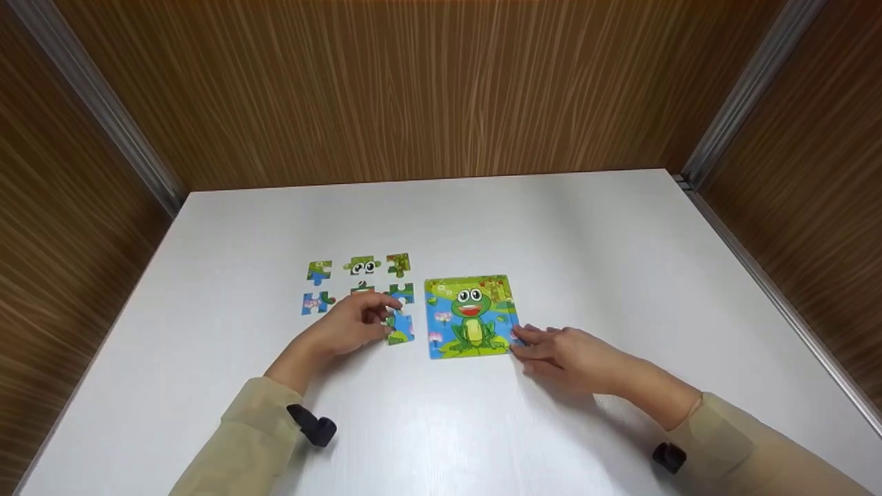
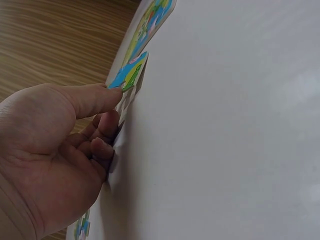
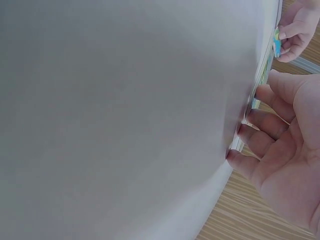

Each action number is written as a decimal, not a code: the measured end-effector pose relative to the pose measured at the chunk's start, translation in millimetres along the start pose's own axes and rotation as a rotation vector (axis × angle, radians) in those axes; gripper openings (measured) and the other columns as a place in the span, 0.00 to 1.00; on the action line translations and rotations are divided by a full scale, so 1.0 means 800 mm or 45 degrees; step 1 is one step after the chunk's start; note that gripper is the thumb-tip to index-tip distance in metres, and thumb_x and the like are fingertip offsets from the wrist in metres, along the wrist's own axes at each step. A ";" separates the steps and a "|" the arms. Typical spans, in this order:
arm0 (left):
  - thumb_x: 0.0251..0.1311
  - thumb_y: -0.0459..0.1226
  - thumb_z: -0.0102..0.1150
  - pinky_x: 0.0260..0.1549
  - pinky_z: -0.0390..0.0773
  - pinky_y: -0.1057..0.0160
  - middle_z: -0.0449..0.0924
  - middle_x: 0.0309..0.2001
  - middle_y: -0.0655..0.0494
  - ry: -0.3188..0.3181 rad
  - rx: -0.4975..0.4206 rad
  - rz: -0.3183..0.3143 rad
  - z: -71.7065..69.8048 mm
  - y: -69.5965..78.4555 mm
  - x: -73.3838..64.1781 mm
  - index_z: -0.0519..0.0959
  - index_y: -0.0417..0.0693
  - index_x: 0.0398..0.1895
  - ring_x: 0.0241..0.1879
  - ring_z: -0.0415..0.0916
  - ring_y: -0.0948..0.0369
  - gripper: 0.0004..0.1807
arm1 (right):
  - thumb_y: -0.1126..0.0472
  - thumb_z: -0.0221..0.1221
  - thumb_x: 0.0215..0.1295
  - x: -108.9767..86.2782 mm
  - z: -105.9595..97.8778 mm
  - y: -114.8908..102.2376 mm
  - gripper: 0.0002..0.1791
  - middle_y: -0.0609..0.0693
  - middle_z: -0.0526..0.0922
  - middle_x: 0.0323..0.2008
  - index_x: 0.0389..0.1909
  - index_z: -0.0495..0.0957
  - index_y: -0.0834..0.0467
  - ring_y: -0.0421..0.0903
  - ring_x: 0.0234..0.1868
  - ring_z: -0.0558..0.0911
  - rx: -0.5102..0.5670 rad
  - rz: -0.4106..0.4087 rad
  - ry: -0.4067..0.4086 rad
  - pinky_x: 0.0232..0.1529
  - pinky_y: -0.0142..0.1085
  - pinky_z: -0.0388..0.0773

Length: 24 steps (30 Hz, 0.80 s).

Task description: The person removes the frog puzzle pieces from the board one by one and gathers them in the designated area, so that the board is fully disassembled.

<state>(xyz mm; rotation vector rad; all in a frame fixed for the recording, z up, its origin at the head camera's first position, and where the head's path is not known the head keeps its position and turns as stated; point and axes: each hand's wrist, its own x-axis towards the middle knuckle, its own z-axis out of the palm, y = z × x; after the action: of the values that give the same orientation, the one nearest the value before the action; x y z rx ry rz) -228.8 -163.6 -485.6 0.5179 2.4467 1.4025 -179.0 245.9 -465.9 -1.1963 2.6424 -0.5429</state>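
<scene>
My left hand (image 1: 348, 324) pinches a blue-and-green puzzle piece (image 1: 402, 331) between thumb and fingers. The left wrist view shows the thumb (image 2: 97, 100) on its near end, with the piece tilted up. Just right of it lies a square puzzle board (image 1: 472, 334) with a frog picture. My right hand (image 1: 565, 358) rests at the board's right edge, its fingertips touching there and fingers loosely spread. Close by the left hand are an eyes piece (image 1: 363, 266), a flower piece (image 1: 315, 303) and a mouth piece (image 1: 362, 290), the last partly hidden by the hand.
More loose pieces lie in rows left of the board, including a corner piece (image 1: 319, 270) and a tree piece (image 1: 399, 263). They share a white table (image 1: 551, 227) enclosed by wood-grain panels (image 1: 413, 89). A dark wrist camera sits at each cuff.
</scene>
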 end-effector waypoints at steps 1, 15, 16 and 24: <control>0.67 0.27 0.66 0.47 0.72 0.56 0.78 0.48 0.48 0.001 -0.003 0.004 0.000 0.000 0.000 0.83 0.43 0.61 0.46 0.72 0.53 0.20 | 0.59 0.61 0.79 0.000 0.000 0.000 0.22 0.60 0.72 0.73 0.69 0.78 0.62 0.58 0.72 0.74 0.003 0.002 -0.001 0.66 0.61 0.72; 0.66 0.28 0.68 0.48 0.71 0.57 0.79 0.48 0.53 0.017 0.088 -0.064 0.005 0.004 0.001 0.85 0.48 0.60 0.47 0.71 0.54 0.20 | 0.59 0.61 0.79 0.000 -0.002 -0.002 0.23 0.60 0.72 0.73 0.70 0.78 0.61 0.58 0.73 0.73 0.013 0.028 -0.022 0.68 0.62 0.70; 0.66 0.28 0.67 0.48 0.71 0.57 0.79 0.48 0.52 0.017 0.091 -0.064 0.005 0.005 0.001 0.85 0.48 0.60 0.47 0.71 0.54 0.20 | 0.59 0.60 0.79 0.000 -0.002 -0.002 0.23 0.60 0.72 0.73 0.70 0.78 0.61 0.58 0.73 0.73 0.010 0.029 -0.023 0.68 0.62 0.70; 0.67 0.29 0.67 0.49 0.70 0.57 0.81 0.51 0.54 0.009 0.090 -0.105 0.007 0.005 0.000 0.84 0.49 0.63 0.48 0.71 0.55 0.21 | 0.58 0.60 0.79 0.000 -0.001 -0.001 0.23 0.59 0.72 0.74 0.70 0.78 0.61 0.58 0.73 0.72 0.022 0.040 -0.020 0.68 0.61 0.69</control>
<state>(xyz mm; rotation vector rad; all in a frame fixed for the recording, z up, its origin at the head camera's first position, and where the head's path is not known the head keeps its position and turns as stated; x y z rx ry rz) -225.8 -157.7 -484.6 0.4232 2.5008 1.2918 -178.4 245.6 -464.7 -1.1478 2.6334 -0.5472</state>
